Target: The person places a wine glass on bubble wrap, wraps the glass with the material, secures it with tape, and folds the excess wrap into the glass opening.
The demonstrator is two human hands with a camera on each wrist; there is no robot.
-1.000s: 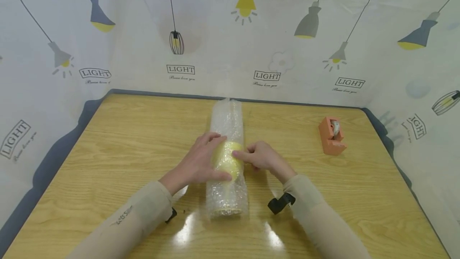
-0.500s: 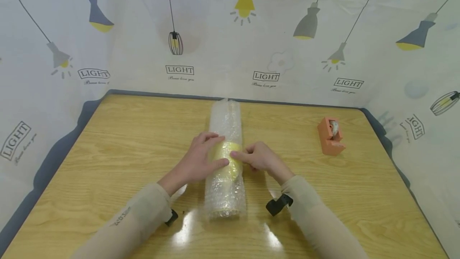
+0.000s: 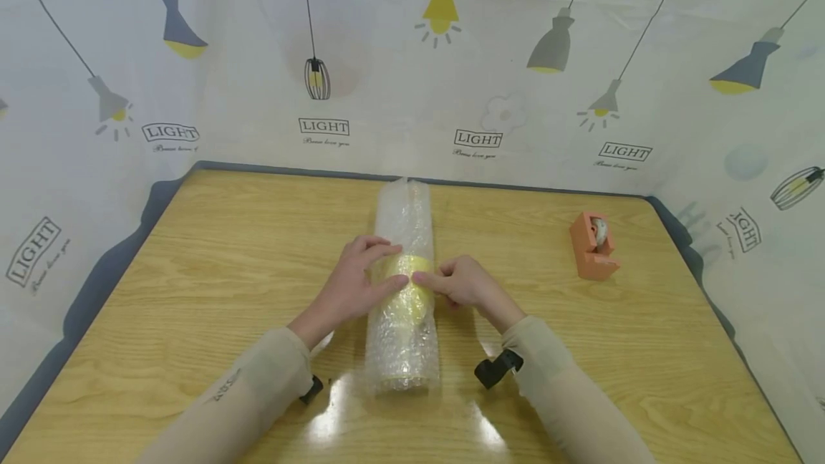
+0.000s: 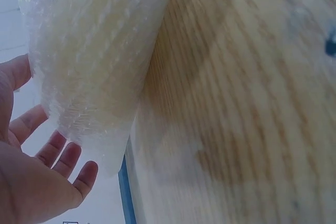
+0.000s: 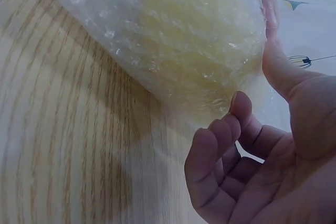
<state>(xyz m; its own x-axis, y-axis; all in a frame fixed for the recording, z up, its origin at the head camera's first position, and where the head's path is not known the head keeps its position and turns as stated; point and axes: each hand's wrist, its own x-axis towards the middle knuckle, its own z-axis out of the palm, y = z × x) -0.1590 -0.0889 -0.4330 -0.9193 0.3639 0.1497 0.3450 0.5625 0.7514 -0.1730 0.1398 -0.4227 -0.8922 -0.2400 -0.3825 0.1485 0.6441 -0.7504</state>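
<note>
A long roll of bubble wrap (image 3: 404, 217) lies lengthwise on the table, with something yellow (image 3: 415, 301) showing through its middle. My left hand (image 3: 351, 279) rests along the roll's left side, fingers spread and thumb laid over the top. From the right, my right hand (image 3: 470, 283) presses its straight thumb onto the yellow part. The two thumb tips are right beside each other on top. In the right wrist view the other fingers (image 5: 202, 150) of that hand curl loosely low at the roll's side. The left wrist view shows the left fingertips (image 4: 68, 156) against the wrap.
An orange tape dispenser (image 3: 591, 248) holding a roll of tape stands at the right of the wooden table (image 3: 245, 235). A white backdrop (image 3: 387, 41) printed with lamps rises behind the table's far edge. Black wrist camera mounts (image 3: 499, 367) sit under both forearms.
My left thumb has slid forward along the top of the roll, from the lower end of the yellow part up to the right thumb. The right hand stays in place.
</note>
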